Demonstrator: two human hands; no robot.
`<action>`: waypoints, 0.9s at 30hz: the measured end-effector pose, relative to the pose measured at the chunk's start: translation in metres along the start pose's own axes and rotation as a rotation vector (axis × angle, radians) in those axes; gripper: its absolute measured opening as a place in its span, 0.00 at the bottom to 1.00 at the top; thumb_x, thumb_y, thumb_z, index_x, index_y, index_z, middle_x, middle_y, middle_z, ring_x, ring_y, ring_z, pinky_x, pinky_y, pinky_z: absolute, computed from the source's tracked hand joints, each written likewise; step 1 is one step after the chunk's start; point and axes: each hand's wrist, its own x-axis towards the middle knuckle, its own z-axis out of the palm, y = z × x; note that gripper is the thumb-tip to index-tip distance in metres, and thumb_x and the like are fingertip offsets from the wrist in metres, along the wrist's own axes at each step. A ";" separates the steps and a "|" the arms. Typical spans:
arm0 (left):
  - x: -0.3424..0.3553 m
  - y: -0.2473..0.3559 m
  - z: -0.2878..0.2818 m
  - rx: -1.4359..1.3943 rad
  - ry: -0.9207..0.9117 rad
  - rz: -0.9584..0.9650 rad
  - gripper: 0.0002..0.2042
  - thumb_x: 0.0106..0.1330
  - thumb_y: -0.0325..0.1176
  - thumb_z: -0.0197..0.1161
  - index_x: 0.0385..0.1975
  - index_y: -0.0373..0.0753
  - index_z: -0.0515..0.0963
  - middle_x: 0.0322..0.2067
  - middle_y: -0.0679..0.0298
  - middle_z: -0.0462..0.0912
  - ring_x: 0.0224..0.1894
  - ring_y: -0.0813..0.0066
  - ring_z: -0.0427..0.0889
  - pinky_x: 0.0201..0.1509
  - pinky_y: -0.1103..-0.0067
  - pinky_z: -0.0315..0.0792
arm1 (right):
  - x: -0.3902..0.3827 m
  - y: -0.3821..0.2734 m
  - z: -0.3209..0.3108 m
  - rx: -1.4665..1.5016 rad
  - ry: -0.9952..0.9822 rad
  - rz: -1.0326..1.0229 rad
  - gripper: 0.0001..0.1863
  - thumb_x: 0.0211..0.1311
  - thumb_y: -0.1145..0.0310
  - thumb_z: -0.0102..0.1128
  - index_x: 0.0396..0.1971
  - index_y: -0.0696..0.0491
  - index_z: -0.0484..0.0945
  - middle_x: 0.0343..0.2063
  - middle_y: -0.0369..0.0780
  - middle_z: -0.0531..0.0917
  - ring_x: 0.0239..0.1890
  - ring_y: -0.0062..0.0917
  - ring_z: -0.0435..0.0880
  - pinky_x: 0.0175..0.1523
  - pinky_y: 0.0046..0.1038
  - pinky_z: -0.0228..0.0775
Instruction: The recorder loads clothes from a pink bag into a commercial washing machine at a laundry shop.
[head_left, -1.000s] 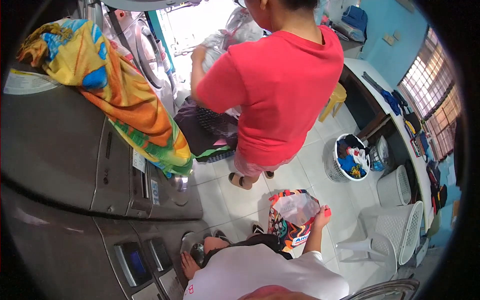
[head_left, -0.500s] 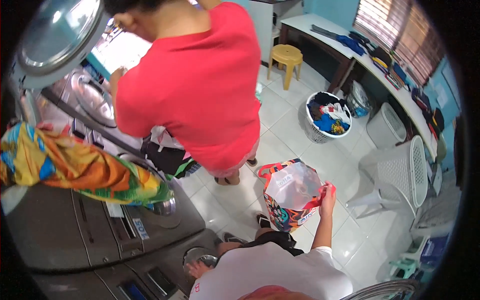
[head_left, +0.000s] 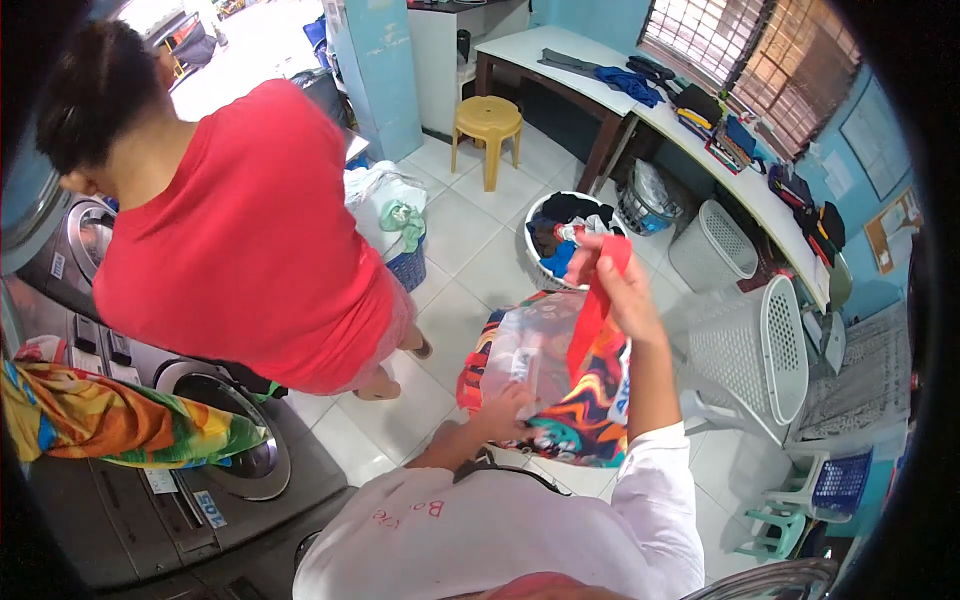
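Observation:
A large shopping bag (head_left: 590,385) with a bright swirling multicoloured pattern stands on the floor in front of me. Its pale lining shows through the open top. My right hand (head_left: 622,285) is closed round the bag's red strap (head_left: 592,318) and holds it up above the bag's far side. At the bag's near left side, my left hand (head_left: 505,415) reaches toward the rim with fingers loosely apart. Its fingertips are slightly blurred, and contact with the bag is hard to judge.
To the left, a person in a red shirt (head_left: 240,250) stands by front-loading machines (head_left: 225,440), where a colourful cloth (head_left: 120,420) hangs. Beyond the bag is a white basket of clothes (head_left: 565,275). Grey baskets (head_left: 735,345), a yellow stool (head_left: 488,125) and a long table (head_left: 720,150) are farther right.
My left hand has left the machine door and come to the bag. My right hand has raised the red strap. The person in red appears farther left as my view has turned right.

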 end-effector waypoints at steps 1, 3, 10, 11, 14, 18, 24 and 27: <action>0.024 0.004 -0.005 0.104 -0.106 0.056 0.24 0.42 0.47 0.59 0.37 0.37 0.68 0.40 0.56 0.67 0.47 0.58 0.61 0.50 0.69 0.56 | 0.020 -0.005 -0.015 -0.060 -0.002 -0.047 0.16 0.57 0.65 0.38 0.41 0.59 0.64 0.27 0.36 0.71 0.29 0.17 0.70 0.37 0.18 0.63; 0.062 0.012 -0.019 0.102 -0.055 0.051 0.18 0.43 0.43 0.58 0.30 0.36 0.72 0.32 0.61 0.72 0.42 0.63 0.66 0.46 0.70 0.59 | 0.058 -0.020 -0.051 -0.136 0.040 -0.143 0.16 0.57 0.64 0.38 0.41 0.59 0.64 0.26 0.36 0.71 0.27 0.17 0.70 0.35 0.18 0.63; 0.179 -0.059 -0.093 0.133 0.265 -0.246 0.08 0.44 0.33 0.57 0.25 0.42 0.71 0.23 0.63 0.72 0.32 0.64 0.69 0.40 0.56 0.54 | 0.213 -0.021 -0.142 -0.202 0.082 -0.145 0.15 0.56 0.64 0.41 0.38 0.58 0.66 0.23 0.35 0.71 0.24 0.15 0.70 0.31 0.17 0.63; 0.203 -0.062 -0.115 0.195 0.334 -0.215 0.08 0.44 0.30 0.56 0.25 0.41 0.71 0.22 0.63 0.71 0.30 0.63 0.70 0.38 0.60 0.57 | 0.239 -0.021 -0.154 -0.275 0.070 -0.090 0.15 0.56 0.63 0.42 0.38 0.57 0.67 0.22 0.34 0.72 0.24 0.15 0.69 0.31 0.17 0.62; 0.277 -0.099 -0.175 -0.003 0.471 -0.139 0.10 0.40 0.20 0.52 0.25 0.38 0.70 0.19 0.59 0.70 0.24 0.63 0.69 0.29 0.74 0.62 | 0.316 -0.024 -0.196 -0.816 -0.071 0.195 0.13 0.53 0.64 0.46 0.34 0.57 0.70 0.22 0.33 0.72 0.24 0.13 0.69 0.30 0.16 0.61; 0.371 -0.133 -0.265 0.241 0.714 0.036 0.13 0.41 0.19 0.49 0.31 0.36 0.69 0.18 0.56 0.68 0.22 0.63 0.67 0.26 0.77 0.61 | 0.391 -0.036 -0.208 -0.920 -0.174 -0.176 0.12 0.49 0.69 0.49 0.35 0.59 0.69 0.27 0.36 0.72 0.27 0.17 0.70 0.33 0.20 0.63; 0.482 -0.221 -0.373 0.379 0.755 -0.078 0.06 0.48 0.24 0.50 0.27 0.34 0.68 0.15 0.59 0.67 0.16 0.71 0.68 0.20 0.78 0.61 | 0.489 -0.026 -0.219 -0.261 -0.015 -0.684 0.15 0.50 0.68 0.47 0.40 0.53 0.66 0.28 0.36 0.72 0.28 0.21 0.72 0.29 0.25 0.62; 0.532 -0.226 -0.427 0.257 0.752 -0.238 0.04 0.45 0.23 0.53 0.20 0.32 0.67 0.16 0.53 0.68 0.21 0.56 0.68 0.24 0.72 0.62 | 0.536 0.004 -0.256 -0.226 0.012 -0.656 0.16 0.50 0.66 0.47 0.40 0.52 0.66 0.29 0.36 0.71 0.29 0.22 0.71 0.31 0.26 0.61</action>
